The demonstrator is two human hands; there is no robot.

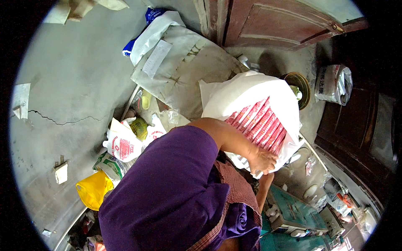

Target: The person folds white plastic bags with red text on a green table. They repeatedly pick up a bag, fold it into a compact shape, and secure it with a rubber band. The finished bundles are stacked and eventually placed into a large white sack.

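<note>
A large white bag point(251, 90) stands in front of me, its mouth spread wide. Inside lie several long pink-and-white printed packets point(261, 125), packed side by side in slanting rows. My left arm, in a purple sleeve, reaches across the bag's near side. My left hand point(264, 161) is closed on the bag's near edge, fingers bent around the white material. Just below it, touching or nearly so, is my right hand point(266, 179). Its fingers are mostly hidden behind the left hand, so their grip does not show.
Behind the bag lies a big pale covered stack point(188, 62). A round bin point(302, 85) stands at its right, near a clear plastic package point(333, 83). Printed plastic bags point(124, 144) and a yellow bag point(94, 191) lie left. A green cabinet point(295, 209) is at lower right.
</note>
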